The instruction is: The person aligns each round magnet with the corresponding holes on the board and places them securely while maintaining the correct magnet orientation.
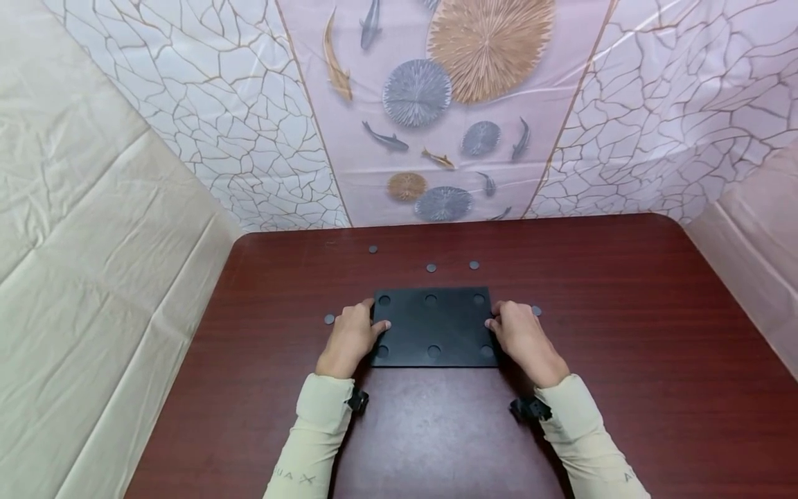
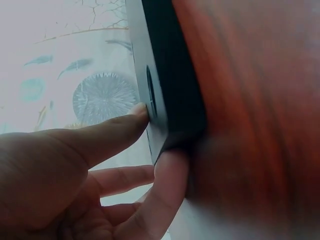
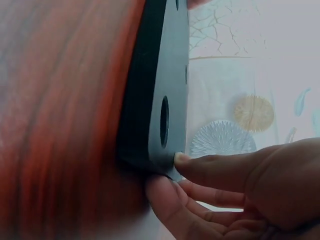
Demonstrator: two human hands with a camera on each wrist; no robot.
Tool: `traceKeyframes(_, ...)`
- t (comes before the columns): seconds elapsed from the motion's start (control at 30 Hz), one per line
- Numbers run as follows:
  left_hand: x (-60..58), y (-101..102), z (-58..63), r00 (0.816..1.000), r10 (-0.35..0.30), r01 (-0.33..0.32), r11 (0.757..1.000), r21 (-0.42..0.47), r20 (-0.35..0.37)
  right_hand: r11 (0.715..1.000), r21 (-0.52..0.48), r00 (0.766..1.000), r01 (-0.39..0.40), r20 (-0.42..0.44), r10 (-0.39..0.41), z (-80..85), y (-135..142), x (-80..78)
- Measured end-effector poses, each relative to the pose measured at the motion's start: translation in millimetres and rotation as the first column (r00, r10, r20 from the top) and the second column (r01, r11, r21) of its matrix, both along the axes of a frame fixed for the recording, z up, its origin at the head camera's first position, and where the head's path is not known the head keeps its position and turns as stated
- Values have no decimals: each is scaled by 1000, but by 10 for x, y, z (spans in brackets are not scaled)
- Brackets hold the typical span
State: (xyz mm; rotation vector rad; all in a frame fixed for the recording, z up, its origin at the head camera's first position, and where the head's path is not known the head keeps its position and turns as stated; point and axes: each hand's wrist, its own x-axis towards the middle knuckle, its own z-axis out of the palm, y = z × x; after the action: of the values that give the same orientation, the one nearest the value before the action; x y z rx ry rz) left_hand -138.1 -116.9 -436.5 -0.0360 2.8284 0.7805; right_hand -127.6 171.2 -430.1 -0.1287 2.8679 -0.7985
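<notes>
A black rectangular board (image 1: 430, 326) with several round recesses along its long sides lies in the middle of the table. My left hand (image 1: 353, 336) grips its left end, the thumb on the top face and the fingers against the side, as the left wrist view shows close up. At the other end my right hand (image 1: 520, 339) holds the board the same way; in the right wrist view its thumb (image 3: 215, 167) presses near a corner recess (image 3: 164, 121). One small grey disc (image 1: 329, 319) lies just left of my left hand. Another disc (image 1: 536, 310) sits beside my right hand, partly hidden.
Beyond the board, three more grey discs lie on the dark red wooden table (image 1: 623, 291): a far-left disc (image 1: 373, 249), a middle disc (image 1: 431, 267) and a right disc (image 1: 474, 265). A patterned sheet (image 1: 436, 159) hangs at the back edge; cream cloth (image 1: 93, 277) borders the left side.
</notes>
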Motion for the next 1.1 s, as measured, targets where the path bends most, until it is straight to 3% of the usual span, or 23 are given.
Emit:
traceKeyframes(0.2, -64, 11, -18, 1000, 5, -5, 1000, 15, 5, 999, -24, 999, -40, 21, 40, 23, 63, -54)
traceKeyframes(0.43, -138, 45, 14, 1000, -11, 11, 1000, 22, -5, 998, -39, 994, -39, 104, 43, 73, 142, -140)
traceKeyframes(0.8, -182, -11, -14, 999, -27, 28, 998, 51, -31, 993, -96, 985, -73, 148, 86, 69, 208, -154)
traceKeyframes(1.1, -192, -79, -94, 999, 6, -12, 981, 192, 33, 988, -128, 994, -85, 52, 93, 111, 305, -128)
